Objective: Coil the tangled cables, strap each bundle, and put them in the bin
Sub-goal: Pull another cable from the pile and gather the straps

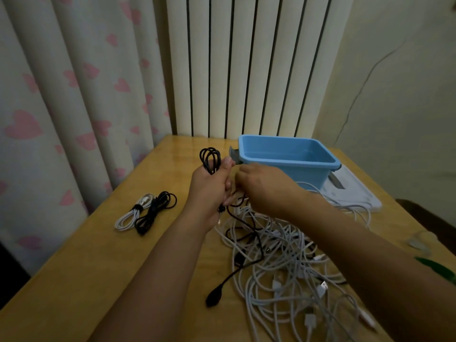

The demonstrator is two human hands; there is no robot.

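The left hand point(209, 191) grips a black cable point(210, 159) in loops; the right hand point(259, 186), grip unclear, should feed slack evenly, keeping loops equal

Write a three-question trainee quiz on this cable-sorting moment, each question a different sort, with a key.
1. True or false: the blue bin already holds a strapped bundle.
2. Which hand grips the black coil? A) left hand B) right hand
3. Fill in: two finished bundles, the white bundle and the black bundle, lie on the table to the ____ of the hands.

Key: 1 false, no bundle shows inside it; 2 A; 3 left.
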